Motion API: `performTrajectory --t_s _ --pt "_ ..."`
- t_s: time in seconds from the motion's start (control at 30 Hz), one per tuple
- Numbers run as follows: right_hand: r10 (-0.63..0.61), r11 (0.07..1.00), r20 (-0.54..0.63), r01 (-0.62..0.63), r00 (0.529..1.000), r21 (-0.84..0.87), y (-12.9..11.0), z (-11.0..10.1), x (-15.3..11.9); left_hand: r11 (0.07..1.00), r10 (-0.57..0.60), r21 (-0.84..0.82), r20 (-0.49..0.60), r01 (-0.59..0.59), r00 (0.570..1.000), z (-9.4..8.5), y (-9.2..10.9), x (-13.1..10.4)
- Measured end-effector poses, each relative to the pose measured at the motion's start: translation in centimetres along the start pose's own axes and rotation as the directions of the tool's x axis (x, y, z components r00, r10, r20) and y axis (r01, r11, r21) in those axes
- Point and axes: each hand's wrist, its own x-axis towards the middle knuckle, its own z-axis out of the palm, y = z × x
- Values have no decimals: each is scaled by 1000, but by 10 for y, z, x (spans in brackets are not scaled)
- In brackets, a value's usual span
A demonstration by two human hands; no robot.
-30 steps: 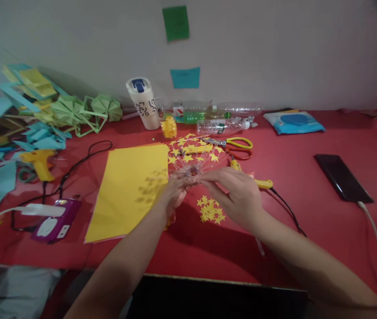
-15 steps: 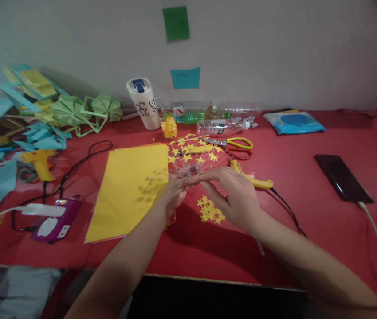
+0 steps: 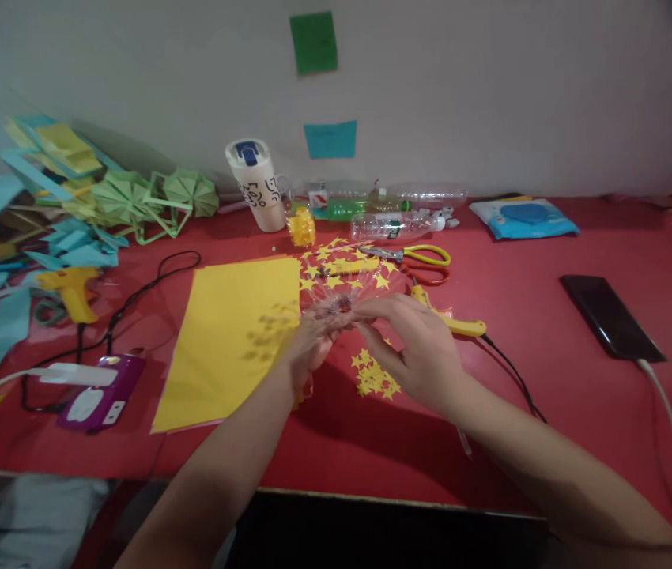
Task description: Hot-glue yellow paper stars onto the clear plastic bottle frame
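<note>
My left hand [image 3: 311, 341] is closed around the underside of a clear plastic bottle piece [image 3: 343, 303] cut into thin strips that fan outward, with yellow stars [image 3: 333, 280] at their tips. From the right, my right hand [image 3: 422, 340] reaches over with bent fingers, its fingertips pressed at the centre of that piece. The exact contact is partly hidden by the fingers. Below, between my hands, a small pile of loose yellow paper stars [image 3: 375, 375] lies on the red table [image 3: 407, 450]. Yellow paper sheets [image 3: 223, 340] are stacked beside my left hand.
A yellow glue gun [image 3: 460, 325] and pliers [image 3: 424, 257] lie beyond my right hand. Clear bottles [image 3: 392, 227], a tumbler [image 3: 262, 194] and a wipes pack [image 3: 526, 217] line the back. Another glue gun [image 3: 72, 292] and a purple power strip [image 3: 102, 391] are left; a phone [image 3: 609, 316] is right.
Both hands stay almost in place. My right hand has shifted very slightly over the bottle piece; nothing else visibly moves.
</note>
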Motion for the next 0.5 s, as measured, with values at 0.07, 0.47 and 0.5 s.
performTrajectory --t_s 0.07,0.47,0.5 --pt "2 1000 9 -2 1000 -9 0 1 0 1000 -1 13 3 1 1000 0 1 -1" --pt "-3 970 64 18 998 -241 0 0 -1 998 -59 13 5 59 998 8 10 -5" --pt "-7 969 68 23 998 -246 1 0 -2 998 -67 11 8 66 998 9 11 -6"
